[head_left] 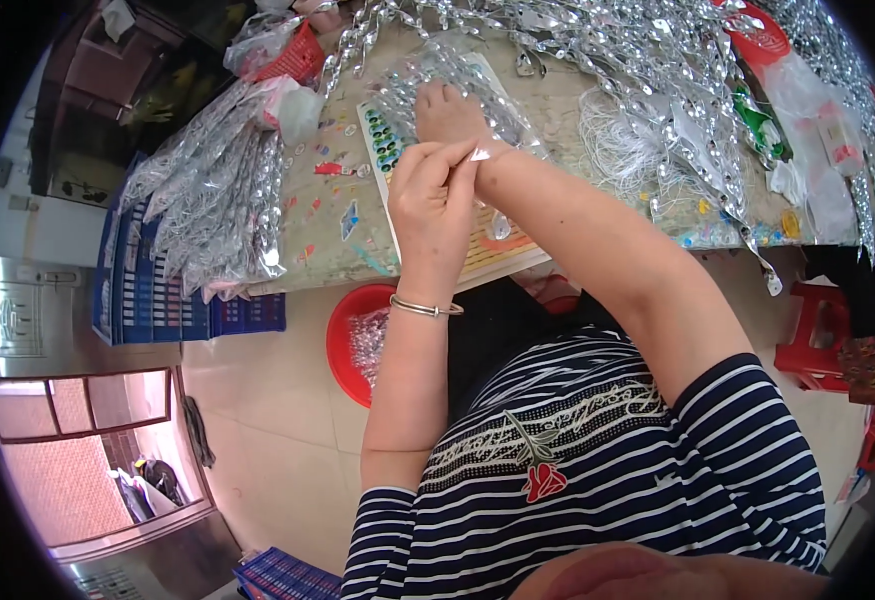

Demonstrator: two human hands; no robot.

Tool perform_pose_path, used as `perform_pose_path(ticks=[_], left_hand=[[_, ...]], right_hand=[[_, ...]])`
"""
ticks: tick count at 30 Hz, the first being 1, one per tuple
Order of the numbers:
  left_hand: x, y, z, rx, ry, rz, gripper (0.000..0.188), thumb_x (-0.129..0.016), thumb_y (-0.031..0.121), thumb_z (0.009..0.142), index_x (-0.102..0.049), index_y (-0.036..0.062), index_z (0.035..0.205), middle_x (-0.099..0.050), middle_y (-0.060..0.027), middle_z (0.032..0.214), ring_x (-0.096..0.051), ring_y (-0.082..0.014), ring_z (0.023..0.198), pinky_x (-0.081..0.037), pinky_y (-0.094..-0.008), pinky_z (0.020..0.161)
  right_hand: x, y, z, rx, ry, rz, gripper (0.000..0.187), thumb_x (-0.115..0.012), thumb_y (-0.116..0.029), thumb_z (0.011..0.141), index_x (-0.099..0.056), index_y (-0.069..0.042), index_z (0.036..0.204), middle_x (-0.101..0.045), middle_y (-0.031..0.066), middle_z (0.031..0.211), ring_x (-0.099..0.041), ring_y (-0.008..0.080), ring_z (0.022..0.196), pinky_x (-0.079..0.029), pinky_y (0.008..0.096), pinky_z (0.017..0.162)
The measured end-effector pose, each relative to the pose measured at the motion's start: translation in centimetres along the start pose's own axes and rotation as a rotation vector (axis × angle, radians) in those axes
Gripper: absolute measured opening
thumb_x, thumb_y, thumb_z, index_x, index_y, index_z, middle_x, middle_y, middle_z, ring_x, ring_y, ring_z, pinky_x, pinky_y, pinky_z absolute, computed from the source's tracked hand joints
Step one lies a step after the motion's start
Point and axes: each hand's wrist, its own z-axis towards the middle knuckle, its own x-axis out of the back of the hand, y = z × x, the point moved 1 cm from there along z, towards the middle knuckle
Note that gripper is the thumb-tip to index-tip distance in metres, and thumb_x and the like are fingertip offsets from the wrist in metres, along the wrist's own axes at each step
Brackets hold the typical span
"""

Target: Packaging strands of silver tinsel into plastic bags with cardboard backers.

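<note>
My left hand (pixel 431 190) is closed in a pinch beside my right wrist. At its fingertips shows a small, bright white piece (pixel 480 155), too small to make out well. My right hand (pixel 451 114) lies farther out, fingers curled and pressed on a clear plastic bag (pixel 413 80) with silvery twisted strips in it. Part of the bag is hidden under that hand and forearm. Beneath both hands is a pale board or sheet (pixel 395 215) with rows of green and blue oval pieces (pixel 383 135) along its left side; my arms cover its middle.
Bagged silver strips (pixel 228 190) hang over the table's left edge. Silver twisted garlands (pixel 648 70) and white strings (pixel 618 150) spread at the right. Below stand a red basin (pixel 343 350), blue crates (pixel 153 290) and a red stool (pixel 818 335). A red basket (pixel 298 55) sits far left.
</note>
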Motion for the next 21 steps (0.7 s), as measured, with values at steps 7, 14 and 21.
perform_pose_path(ticks=[7,14,21], left_hand=[[0.4,-2.3,-3.2,-0.083,0.098,0.177,0.019,-0.067,0.002,0.082,-0.069,0.0033,0.100,-0.062,-0.0093,0.092,-0.058,-0.0256,0.088,-0.047,-0.0354,0.080],[0.5,-4.1,-7.1,0.083,0.118,0.220,0.045,-0.067,0.007,0.083,-0.052,0.0017,0.126,-0.053,-0.0150,0.113,-0.054,-0.0258,0.097,-0.046,-0.0352,0.081],[-1.3,-3.3,-7.5,0.455,0.074,-0.202,0.074,-0.074,0.014,0.080,-0.033,-0.0015,0.139,-0.049,-0.0105,0.108,-0.050,-0.0162,0.090,-0.046,-0.0288,0.076]], right_hand=[[1.3,1.9,-8.3,0.380,0.227,0.154,0.055,-0.056,-0.014,0.086,-0.040,0.004,0.136,-0.038,0.0243,0.144,-0.041,0.0392,0.131,-0.040,0.0462,0.103],[8.9,6.7,-17.3,0.358,0.013,0.559,0.050,-0.063,-0.006,0.083,-0.048,0.002,0.131,-0.048,0.0220,0.136,-0.048,0.0381,0.125,-0.042,0.0424,0.101],[7.4,8.2,-19.9,0.128,0.042,0.559,0.056,-0.067,-0.006,0.084,-0.045,-0.001,0.135,-0.057,0.0169,0.114,-0.059,0.0244,0.096,-0.050,0.0352,0.076]])
